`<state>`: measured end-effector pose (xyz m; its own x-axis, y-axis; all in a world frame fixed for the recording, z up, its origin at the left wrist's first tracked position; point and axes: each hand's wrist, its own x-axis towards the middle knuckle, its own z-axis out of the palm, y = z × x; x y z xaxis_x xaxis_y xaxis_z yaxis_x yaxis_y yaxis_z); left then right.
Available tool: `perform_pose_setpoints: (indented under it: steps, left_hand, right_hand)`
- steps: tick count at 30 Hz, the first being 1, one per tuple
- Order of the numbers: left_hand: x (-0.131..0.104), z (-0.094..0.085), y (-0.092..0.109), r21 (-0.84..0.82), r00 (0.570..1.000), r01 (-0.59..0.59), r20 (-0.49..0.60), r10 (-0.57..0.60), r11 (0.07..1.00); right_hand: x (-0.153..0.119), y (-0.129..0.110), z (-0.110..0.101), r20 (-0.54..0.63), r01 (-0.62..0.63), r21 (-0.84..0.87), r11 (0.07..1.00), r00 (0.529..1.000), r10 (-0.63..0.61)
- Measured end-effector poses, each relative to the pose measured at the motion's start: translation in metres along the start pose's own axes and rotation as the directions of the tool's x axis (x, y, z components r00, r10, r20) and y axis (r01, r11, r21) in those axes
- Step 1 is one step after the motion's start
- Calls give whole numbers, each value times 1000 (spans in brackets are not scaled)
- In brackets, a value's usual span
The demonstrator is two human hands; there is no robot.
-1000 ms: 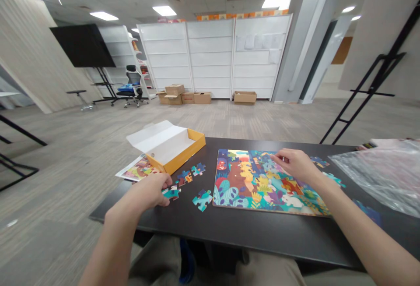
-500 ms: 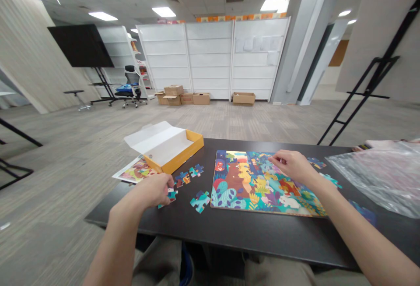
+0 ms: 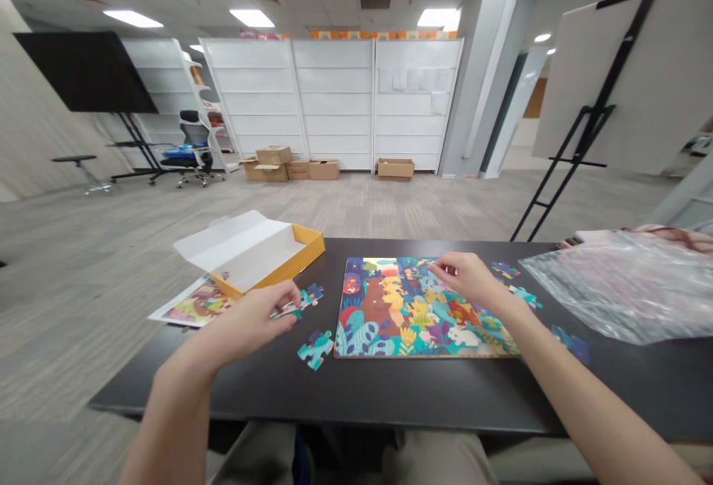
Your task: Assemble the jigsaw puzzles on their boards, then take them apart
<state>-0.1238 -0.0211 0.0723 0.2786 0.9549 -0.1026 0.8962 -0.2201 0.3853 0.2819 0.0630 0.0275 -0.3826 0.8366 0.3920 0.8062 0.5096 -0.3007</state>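
A colourful jigsaw picture (image 3: pixel 390 314) lies on the black table (image 3: pixel 267 388). My right hand (image 3: pixel 462 277) is over its upper right part, thumb and fingertips pinched together; whatever they hold is too small to make out. My left hand (image 3: pixel 264 314) is left of the picture with curled fingers over some loose pieces (image 3: pixel 306 298), partly hiding them. Whether it grips one is unclear. Nearer the table's front, a teal puzzle piece (image 3: pixel 316 350) lies beside the picture's left edge. More pieces (image 3: pixel 523 295) lie to the right, near my right forearm.
An open yellow box (image 3: pixel 301 251) with a white lid stands at the table's back left, beside a printed picture sheet (image 3: pixel 194 305). Clear plastic wrapping (image 3: pixel 624 284) covers the right end. Beyond the table are cardboard boxes (image 3: pixel 395 168) and a board stand (image 3: pixel 579 136).
The view has turned to the right. My left hand has shifted up over the loose pieces beside the yellow box. My right hand remains pinched over the same part of the picture.
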Motion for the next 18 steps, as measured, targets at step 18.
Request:
perform_pose_setpoints:
  steps: [18]
  left_hand:
    - [75,73,109,-513,915,-355,-18,403,782]
  right_hand:
    - [-6,-50,19,197,-95,729,677,978,-75]
